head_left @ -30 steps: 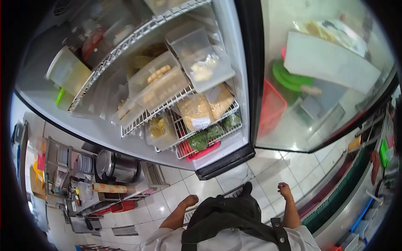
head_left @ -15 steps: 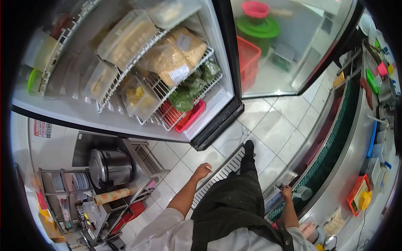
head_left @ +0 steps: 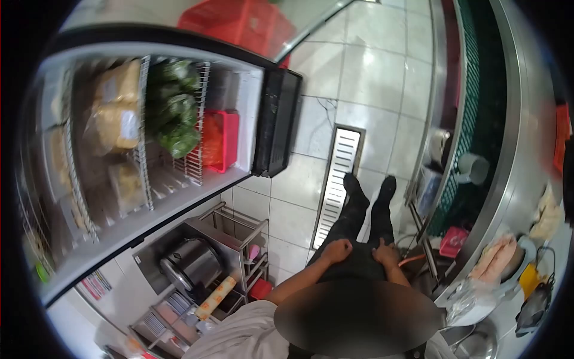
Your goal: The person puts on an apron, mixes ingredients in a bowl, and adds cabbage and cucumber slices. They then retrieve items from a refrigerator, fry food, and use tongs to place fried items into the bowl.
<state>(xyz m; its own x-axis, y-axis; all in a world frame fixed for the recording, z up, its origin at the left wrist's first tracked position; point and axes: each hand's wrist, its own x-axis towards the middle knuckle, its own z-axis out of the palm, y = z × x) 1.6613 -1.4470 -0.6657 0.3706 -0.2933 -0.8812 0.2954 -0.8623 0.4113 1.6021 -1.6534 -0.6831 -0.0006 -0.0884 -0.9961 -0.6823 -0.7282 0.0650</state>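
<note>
1. Apron (head_left: pixel 362 269), the dark one, is the closest thing to both hands, right behind and between the fingers. Can't tell if they're touching it.
2. Left hand (head_left: pixel 339 251): fingers curled into a loose fist.
3. Right hand (head_left: pixel 385 255): fingers look bent, but honestly can't tell if they're closed, open or gripping something.
4. Drain (head_left: pixel 335 186) runs along the floor just ahead of the left fingers.
5. Fridge (head_left: pixel 246 122) is open, ahead and well left of the left fingers, greens (head_left: pixel 178 110) racked above a red bin (head_left: pixel 226 140).
6. Pot (head_left: pixel 191 263) sits left of those same fingers.
7. Counter (head_left: pixel 531 137) is off to the right fingers' right.
</note>
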